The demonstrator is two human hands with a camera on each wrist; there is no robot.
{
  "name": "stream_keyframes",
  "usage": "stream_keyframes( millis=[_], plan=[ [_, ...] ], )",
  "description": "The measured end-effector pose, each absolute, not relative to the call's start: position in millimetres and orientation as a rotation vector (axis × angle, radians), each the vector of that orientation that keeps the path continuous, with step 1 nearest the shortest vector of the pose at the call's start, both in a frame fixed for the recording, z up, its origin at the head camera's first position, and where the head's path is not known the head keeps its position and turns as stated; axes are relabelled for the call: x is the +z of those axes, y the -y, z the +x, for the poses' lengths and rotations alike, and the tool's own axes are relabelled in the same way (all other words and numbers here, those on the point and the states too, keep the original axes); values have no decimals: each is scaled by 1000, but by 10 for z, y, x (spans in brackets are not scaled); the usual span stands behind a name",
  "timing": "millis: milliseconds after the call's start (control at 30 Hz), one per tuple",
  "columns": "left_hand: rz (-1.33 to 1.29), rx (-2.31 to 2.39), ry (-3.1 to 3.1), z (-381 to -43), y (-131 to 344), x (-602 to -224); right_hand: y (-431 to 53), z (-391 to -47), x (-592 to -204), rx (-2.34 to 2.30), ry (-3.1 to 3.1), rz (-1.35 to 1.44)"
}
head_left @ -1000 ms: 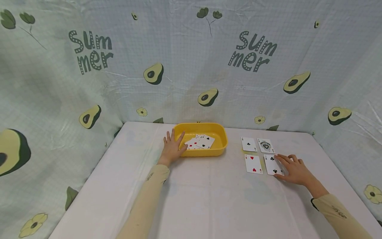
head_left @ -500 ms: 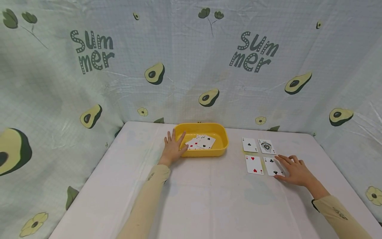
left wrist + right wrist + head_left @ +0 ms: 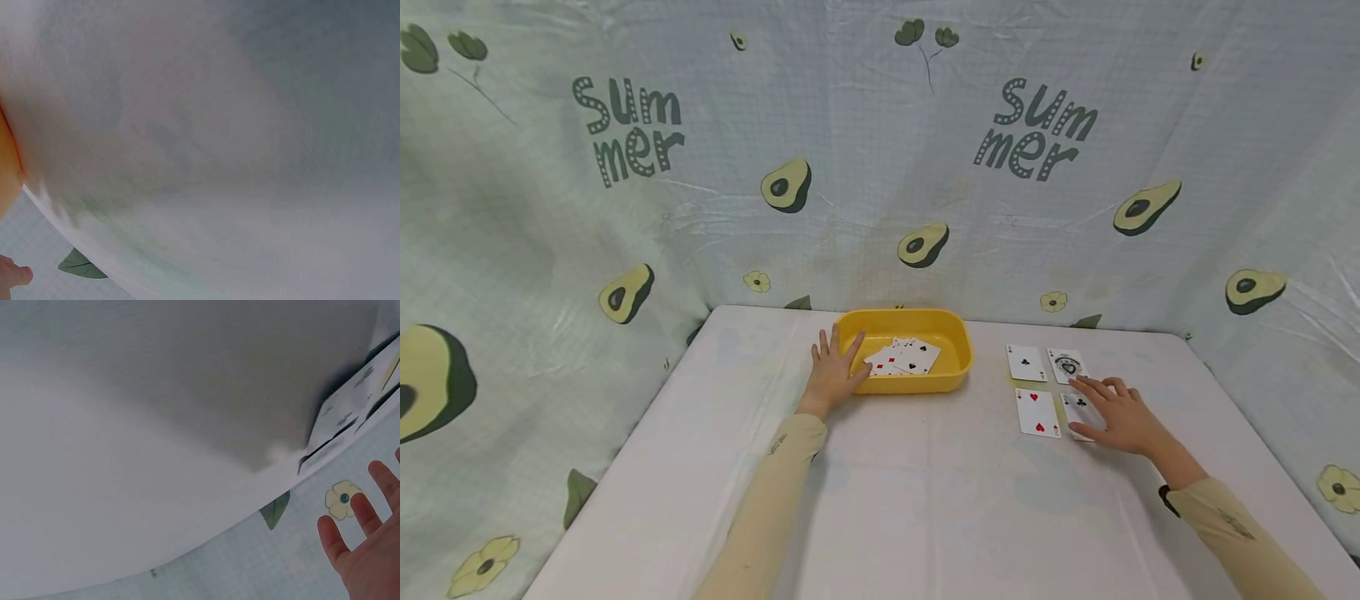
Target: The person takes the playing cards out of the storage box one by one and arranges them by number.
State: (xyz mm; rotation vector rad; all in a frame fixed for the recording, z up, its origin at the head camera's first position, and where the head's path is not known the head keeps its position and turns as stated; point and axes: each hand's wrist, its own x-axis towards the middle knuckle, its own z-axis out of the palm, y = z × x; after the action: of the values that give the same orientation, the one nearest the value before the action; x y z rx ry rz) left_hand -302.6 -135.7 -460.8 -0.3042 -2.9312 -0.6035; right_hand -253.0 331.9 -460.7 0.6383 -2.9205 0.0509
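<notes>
The two of clubs [image 3: 1077,412] lay toward the far right corner of the surface [image 3: 887,500], just beside the two of hearts [image 3: 1037,413], with the right hand [image 3: 1123,421] spread over it, thumb and fingers apart, though whether they touched it could not be told. The left hand [image 3: 829,371] was splayed wide at the left end of the yellow tray [image 3: 917,384]. The card looked light, thin, springy and likely slippery, best pinched by opposite edges, without creasing.
</notes>
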Motion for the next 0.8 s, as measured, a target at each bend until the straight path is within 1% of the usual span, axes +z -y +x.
stream_keyframes(
  millis=[200,467,800],
  plan=[
    [-306,-589,2942,-3024,1357,-4601,-3151,-2621,-4552,61,2915,672],
    [-312,-570,2926,-3042,1369,-4605,-2891,-2724,-4487,159,2813,805],
    [-318,-576,2935,-3056,1378,-4631,-2458,-2850,-4413,201,2814,863]
  ],
)
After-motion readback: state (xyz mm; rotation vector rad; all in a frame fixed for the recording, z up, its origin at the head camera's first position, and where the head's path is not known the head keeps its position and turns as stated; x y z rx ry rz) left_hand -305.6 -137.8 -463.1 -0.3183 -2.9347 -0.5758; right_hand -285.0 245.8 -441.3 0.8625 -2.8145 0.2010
